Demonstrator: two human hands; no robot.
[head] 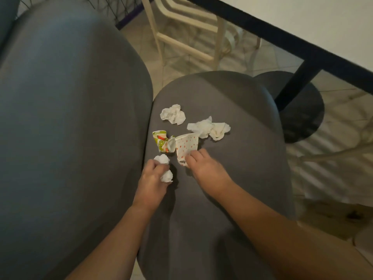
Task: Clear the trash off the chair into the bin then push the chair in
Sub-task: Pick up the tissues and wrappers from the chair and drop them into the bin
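The grey seat (232, 174) carries the trash: a crumpled tissue (173, 114) toward its far side, a flatter tissue (210, 128) just right of it, a crushed fruit-print cup (161, 140) at the left edge touching a dotted cup (186, 145) on its side, and a tissue wad (165, 168) nearest the viewer

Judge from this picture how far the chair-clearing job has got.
Nothing looks binned yet. In hand: the left hand grips a tissue wad; the right hand touches the dotted cup. Left: the fruit cup, two tissues, then pushing in the chair.
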